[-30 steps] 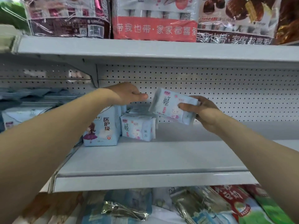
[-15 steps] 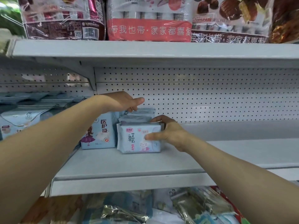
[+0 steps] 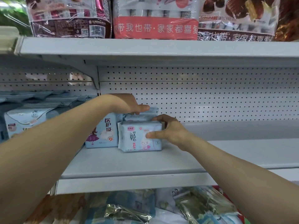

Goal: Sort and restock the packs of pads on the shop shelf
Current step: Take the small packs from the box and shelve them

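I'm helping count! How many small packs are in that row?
3: front pack in the right hand, middle pack behind it, rear pack under the left hand. More may hide.

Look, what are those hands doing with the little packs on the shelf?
A person is putting packs of pads on a shop shelf. The right hand grips the front pack, which stands upright on the shelf, with the thumb across its face. The left hand rests on top of the rear packs lined up behind it. A taller blue pack stands just to the left.
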